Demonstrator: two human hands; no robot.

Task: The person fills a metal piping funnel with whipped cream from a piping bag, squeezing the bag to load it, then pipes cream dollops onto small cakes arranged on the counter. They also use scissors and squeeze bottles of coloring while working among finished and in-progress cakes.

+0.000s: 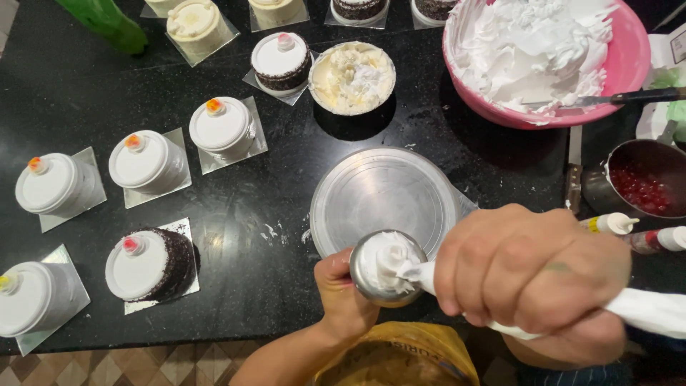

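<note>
From the head camera, looking straight down: the right hand (532,275) is clenched tight around a white piping bag (643,309), its tip buried in the cream heaped in a small steel cup (386,268). The left hand (341,293) comes up from below the near edge of the black counter (286,186), fingers wrapped around the cup's left side and gripping it. The cup sits in the air over the near edge of the counter, just overlapping the near rim of a round steel turntable (382,193), which lies near the middle of the counter.

Toward the far right corner, a pink bowl (629,64) is piled with whipped cream, a knife (614,98) resting across its near rim. At the right edge sits a steel pot of red cherries (643,187), with two small squeeze bottles (614,224) just in front of it.

On the left half of the counter, small white-frosted cakes (146,161) stand on silver square boards, each topped with a coloured dot; one by the near edge has dark chocolate sides (153,263). Farther back, a round tin of cream-coloured filling (351,77) sits beside another dark-sided cake (281,61).
</note>
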